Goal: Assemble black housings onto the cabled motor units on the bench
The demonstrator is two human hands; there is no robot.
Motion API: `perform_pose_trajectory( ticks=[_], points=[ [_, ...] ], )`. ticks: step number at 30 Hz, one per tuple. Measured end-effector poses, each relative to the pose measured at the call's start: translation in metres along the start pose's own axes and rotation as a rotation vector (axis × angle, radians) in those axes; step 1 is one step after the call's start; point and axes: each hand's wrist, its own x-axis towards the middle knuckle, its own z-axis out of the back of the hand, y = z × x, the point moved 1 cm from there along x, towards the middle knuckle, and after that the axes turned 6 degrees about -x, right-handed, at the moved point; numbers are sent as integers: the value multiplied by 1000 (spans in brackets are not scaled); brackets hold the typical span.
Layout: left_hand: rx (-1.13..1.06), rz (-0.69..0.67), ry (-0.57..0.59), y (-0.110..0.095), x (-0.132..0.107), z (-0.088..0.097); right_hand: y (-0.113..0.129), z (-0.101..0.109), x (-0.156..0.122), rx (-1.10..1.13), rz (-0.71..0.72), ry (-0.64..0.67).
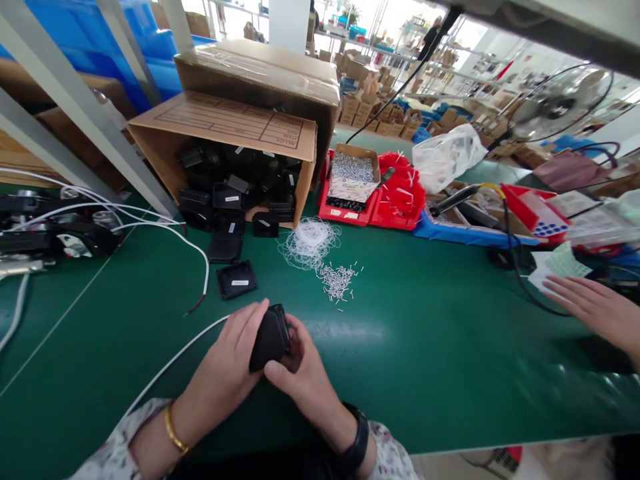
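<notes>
A black plastic housing is held between my two hands, tilted above the green table near its front edge. My left hand wraps its left side, fingers along the top. From the right, my right hand grips it with the thumb on the lower edge; some of its fingers are hidden behind the housing. A white cable runs from beside my left hand down to the left. Just beyond lies a black cover with a white label. Small metal screws are heaped past my hands, beside a tangle of clear thin rings.
A cardboard box on its side spills black housings at the back left. Red trays and a blue tray line the back. Another person's hand rests at the right. White cables and assembled units lie left.
</notes>
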Motion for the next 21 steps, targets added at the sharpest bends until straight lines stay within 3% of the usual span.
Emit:
perform_pose_trajectory(
  ticks=[4, 16, 21],
  points=[
    [-103, 36, 43, 14, 14, 9, 3, 16, 2, 20, -6, 72],
    [-177, -43, 97, 18, 23, 7, -2, 38, 23, 137, -64, -83],
    [-158, -51, 120, 18, 26, 7, 4, 51, 45, 31, -107, 61]
  ],
)
